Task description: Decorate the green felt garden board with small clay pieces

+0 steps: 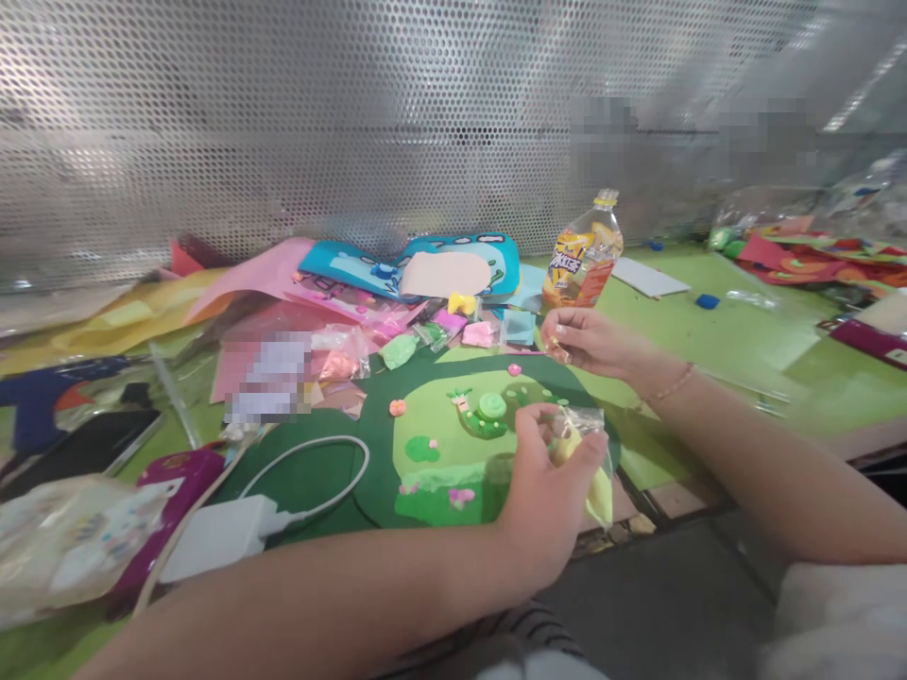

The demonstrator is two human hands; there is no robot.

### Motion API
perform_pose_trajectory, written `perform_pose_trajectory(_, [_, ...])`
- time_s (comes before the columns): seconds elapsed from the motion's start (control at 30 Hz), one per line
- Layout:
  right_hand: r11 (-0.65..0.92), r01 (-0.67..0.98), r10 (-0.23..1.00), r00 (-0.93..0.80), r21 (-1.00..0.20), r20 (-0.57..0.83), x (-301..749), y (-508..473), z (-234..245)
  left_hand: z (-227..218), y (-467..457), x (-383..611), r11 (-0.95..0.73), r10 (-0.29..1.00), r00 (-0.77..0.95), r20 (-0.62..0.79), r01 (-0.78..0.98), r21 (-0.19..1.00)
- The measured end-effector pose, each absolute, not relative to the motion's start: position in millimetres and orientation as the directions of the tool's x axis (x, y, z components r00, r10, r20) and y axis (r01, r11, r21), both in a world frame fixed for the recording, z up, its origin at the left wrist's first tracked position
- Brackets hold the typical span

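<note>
My left hand (544,491) is closed on a small clear packet of pale yellow clay (599,496), over the right edge of a green craft board. My right hand (591,342) is raised farther back, thumb and fingertips pinched together; whatever is between them is too small to make out. Below both hands lies the craft board (379,385), dark green around a light green middle. On it are a light green clay spiral (492,406), a small clay plant (462,400), an orange clay flower (398,407) and pink clay bits (461,498).
Behind the board are clay packets (401,351), blue cut-out sheets (347,269) and a drink bottle (581,250). A white charger (216,536) with its cable, a dark phone (89,444) and a purple object (177,482) lie left. A perforated metal screen (354,123) stands behind.
</note>
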State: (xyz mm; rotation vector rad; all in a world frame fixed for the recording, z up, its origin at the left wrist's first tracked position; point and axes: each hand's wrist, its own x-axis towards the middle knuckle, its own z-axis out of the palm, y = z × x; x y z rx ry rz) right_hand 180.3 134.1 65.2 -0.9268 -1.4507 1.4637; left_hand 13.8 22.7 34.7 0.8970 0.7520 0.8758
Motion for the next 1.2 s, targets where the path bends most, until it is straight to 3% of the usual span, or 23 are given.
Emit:
perform_pose_trajectory(0.43, [-0.099,-0.100,0.954,-0.294,-0.990,-0.066,178.7,135.6,66.9,38.3,22.6,13.2,0.351,0.874,0.444,-0.197,-0.297,0.888])
perform_pose_trajectory(1.2, [-0.002,-0.256,0.986,-0.160,-0.967,0.040,184.8,143.4,60.6,34.5,22.3,13.8,0.349,0.879,0.429,-0.207,-0.285,0.893])
